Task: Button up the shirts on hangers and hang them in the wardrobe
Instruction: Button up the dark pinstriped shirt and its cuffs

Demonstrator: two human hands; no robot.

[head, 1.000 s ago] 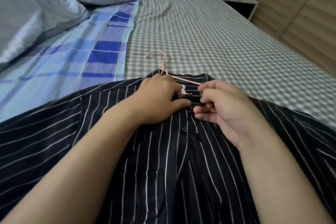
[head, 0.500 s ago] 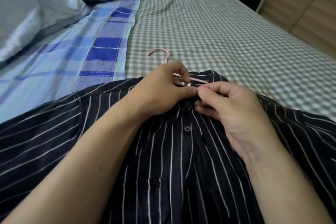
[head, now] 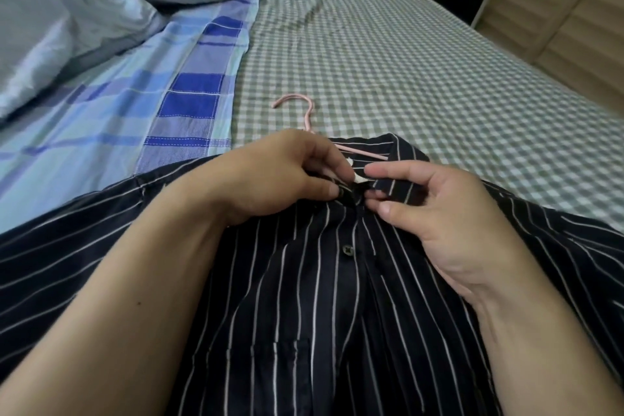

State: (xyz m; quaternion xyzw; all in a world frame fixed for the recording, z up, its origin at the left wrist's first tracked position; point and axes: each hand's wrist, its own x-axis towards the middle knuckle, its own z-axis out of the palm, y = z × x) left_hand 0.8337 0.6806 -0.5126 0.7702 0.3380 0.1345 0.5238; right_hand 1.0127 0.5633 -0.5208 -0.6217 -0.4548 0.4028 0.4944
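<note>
One head-worn wide-angle camera is looking forward and down from above the person's own forearms, sitting close over the left hand [head: 273,176] and the right hand [head: 435,209]. It is facing along the bed with the green-and-white checked sheet [head: 422,78], which is stretching away beyond the hands. The black shirt with thin white stripes [head: 304,314] is filling the frame's near edge below them. Straight lines are bending toward the edges.
</note>
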